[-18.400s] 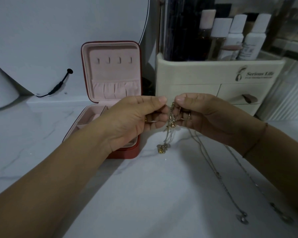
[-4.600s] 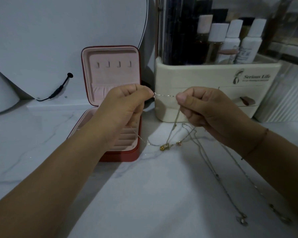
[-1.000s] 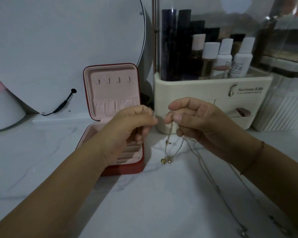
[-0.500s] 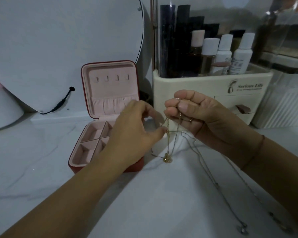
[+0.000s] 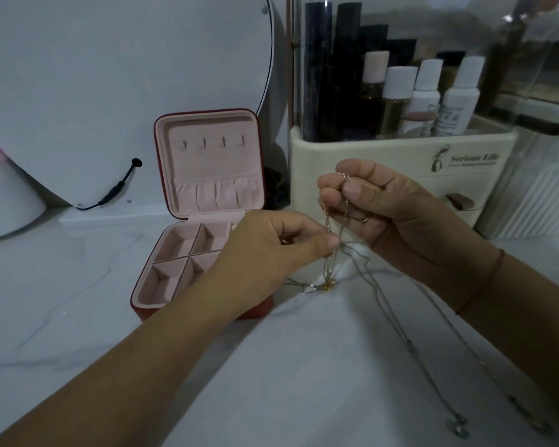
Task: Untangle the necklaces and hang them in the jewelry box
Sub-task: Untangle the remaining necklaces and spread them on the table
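Gold necklace [image 5: 326,219]: held up, long axis vertical, pendant end down at the counter [image 5: 304,366].
Right hand [image 5: 384,217]: top end of chain pinched by thumb and curled fingers.
Left hand [image 5: 271,256]: chain pinched lower down at fingertips.
Silver necklaces [image 5: 409,343]: laid on counter, run diagonally toward near right.
Jewelry box [image 5: 213,169]: open, lid upright, left of hands.

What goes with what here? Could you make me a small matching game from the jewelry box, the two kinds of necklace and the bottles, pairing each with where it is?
Things:
1. jewelry box
2. gold necklace
3. white-capped bottles
4. silver necklace

Places:
A. standing in the cream organizer
B. dangling from the right hand
C. open on the counter, nothing hanging inside
D. trailing along the counter toward the lower right

Pairs: 1-C, 2-B, 3-A, 4-D
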Demonstrator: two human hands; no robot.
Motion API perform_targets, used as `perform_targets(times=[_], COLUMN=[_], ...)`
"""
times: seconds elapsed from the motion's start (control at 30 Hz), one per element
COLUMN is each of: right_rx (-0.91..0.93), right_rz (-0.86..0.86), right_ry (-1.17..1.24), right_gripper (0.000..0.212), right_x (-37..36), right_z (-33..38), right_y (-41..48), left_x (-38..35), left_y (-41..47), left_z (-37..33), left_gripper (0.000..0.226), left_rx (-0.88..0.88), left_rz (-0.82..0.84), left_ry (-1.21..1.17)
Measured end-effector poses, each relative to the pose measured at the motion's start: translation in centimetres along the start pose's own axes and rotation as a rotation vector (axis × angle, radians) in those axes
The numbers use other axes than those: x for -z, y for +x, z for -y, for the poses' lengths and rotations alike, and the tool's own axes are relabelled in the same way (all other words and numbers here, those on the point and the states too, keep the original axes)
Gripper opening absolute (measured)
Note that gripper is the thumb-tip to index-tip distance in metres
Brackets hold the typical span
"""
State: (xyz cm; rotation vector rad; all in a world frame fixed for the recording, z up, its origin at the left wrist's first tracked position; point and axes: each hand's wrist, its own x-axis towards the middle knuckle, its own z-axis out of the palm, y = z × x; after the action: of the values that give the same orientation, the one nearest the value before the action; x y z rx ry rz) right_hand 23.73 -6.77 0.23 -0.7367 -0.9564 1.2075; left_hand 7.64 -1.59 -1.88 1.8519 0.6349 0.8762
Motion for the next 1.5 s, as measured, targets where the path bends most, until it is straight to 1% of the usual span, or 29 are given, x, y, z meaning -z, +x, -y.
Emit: perform_targets(times=[0.1, 0.2, 0.3, 0.4, 0.53, 0.63, 0.73, 0.9, 1.07, 1.13, 1.23, 1.33, 1.4, 1.5], right_rx=[0.006, -0.032, -0.113, -0.179, -0.243, -0.289, -0.346, -0.494, -0.515, -0.526, -0.537, -0.514, -0.482, -0.422], right_rz=[0.0, -0.04, -0.077, -0.066, 0.0, 0.017, 0.015, 0.06, 0.098, 0.153, 0.278, 0.362, 0.332, 0.25], right_ry=[-0.041, -0.195, -0.363, -0.552, -0.71, -0.816, -0.846, -0.877, -0.835, -0.809, -0.816, -0.795, -0.747, -0.691], right_gripper=[0.024, 0.018, 0.015, 0.015, 0.008, 0.023, 0.033, 0.052, 0.057, 0.055, 0.043, 0.028, 0.018, 0.019], right_x=[0.2, 0.7, 1.1, 1.0, 0.8, 1.0, 1.2, 1.4, 1.5, 1.5, 1.6, 1.7, 1.8, 1.2], right_z=[0.1, 0.1, -0.3, -0.7, -0.7, -0.9, -0.9, -1.0, -1.3, -1.2, -0.8, -0.3, 0.0, 0.3], right_y=[0.0, -0.1, -0.1, -0.2, -0.4, -0.3, 0.0, 0.2, 0.3, 0.2, 0.0, -0.2, -0.3, -0.8], left_x=[0.2, 1.0, 1.7, 2.4, 3.8, 4.9, 6.1, 7.3, 9.2, 9.7, 10.1, 10.4, 10.5, 10.5], left_y=[0.0, 0.2, 0.6, 0.9, 1.1, 1.2, 1.1, 0.8, 0.7, 0.7, 0.8, 0.2, -0.7, -2.7], left_z=[-0.1, -0.9, -1.4, -1.6, -2.0, -2.5, -3.0, -3.3, -3.3, -3.2, -2.8, -2.6, -2.6, -2.7], left_gripper=[0.022, 0.024, 0.02, 0.022, 0.021, 0.019, 0.021, 0.014, 0.019, 0.02, 0.021, 0.025, 0.033, 0.041], left_rx=[0.02, 0.068, 0.157, 0.214, 0.153, 0.088, 0.037, -0.01, -0.049, -0.045, 0.0, 0.035, 0.063, 0.144], left_rz=[-0.008, -0.062, -0.083, -0.08, -0.074, -0.099, -0.121, -0.119, -0.178, -0.207, -0.221, -0.149, -0.067, 0.038], left_ry=[-0.029, -0.136, -0.411, -0.649, -0.797, -0.834, -0.81, -0.727, -0.715, -0.724, -0.685, -0.576, -0.478, -0.352])
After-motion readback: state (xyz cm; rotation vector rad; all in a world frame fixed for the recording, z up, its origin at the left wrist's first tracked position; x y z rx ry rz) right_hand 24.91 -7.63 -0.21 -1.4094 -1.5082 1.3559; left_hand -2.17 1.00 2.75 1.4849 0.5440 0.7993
